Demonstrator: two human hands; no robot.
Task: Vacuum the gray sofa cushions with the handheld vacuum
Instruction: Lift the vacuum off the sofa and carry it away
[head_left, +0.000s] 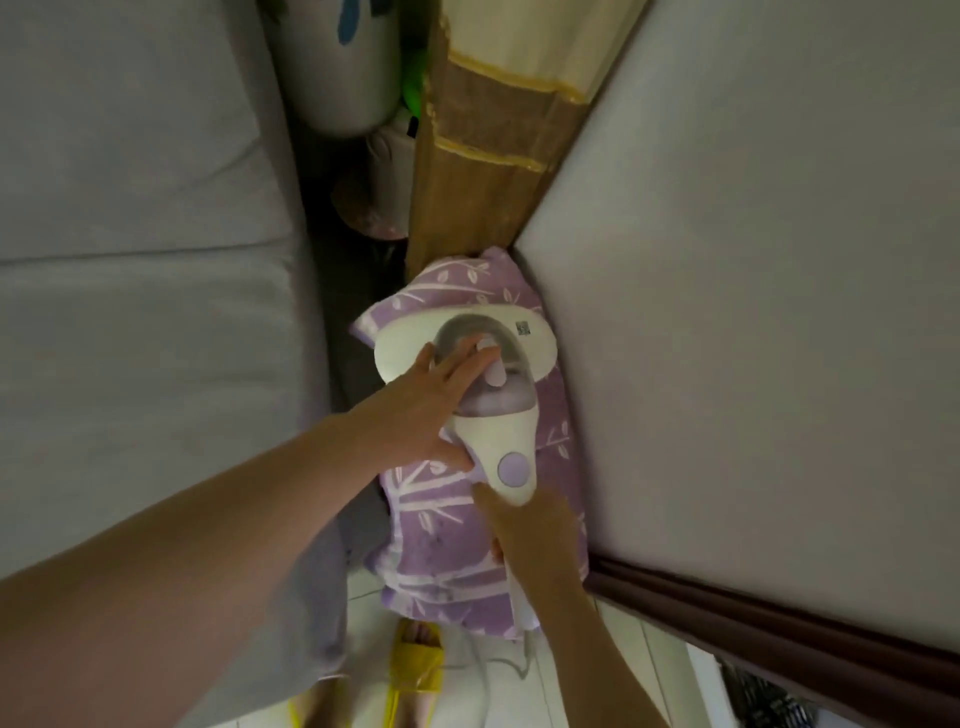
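Lilac and white plastic under both hands. Left hand (441, 400) laid flat over the handheld vacuum (511, 447), fingers straight and slightly fanned across the clear dust dome, thumb tucked along the near side of the body. Right hand (535, 540) at 6 o'clock of that, curled round the tail of the handle, knuckles up; hold underneath hidden.

Runs roughly 6 to 12 o'clock, handle toward the person, white head (540, 338) at the far end. Right hand nearer the handle, left nearer the dome. Rests not on gray yet but on a purple leaf-print pillow (431, 545) wedged in the gap.

Wanted surfaces to either side: one gray sofa cushion (130, 338) at 9 o'clock across a dark gap, another gray cushion (753, 312) at 3 o'clock, apparently touching the pillow's edge. Looks like a lift and a sideways swing needed before any real pass.

Farther out at 12 o'clock, a bamboo mat (467, 171) standing in the gap.

Hard to read: suction mouth, face down and unseen; thin pale cord (498, 665) trailing off at 6 o'clock beside a yellow slipper (415, 660); dim clutter behind the mat, too dark to name.
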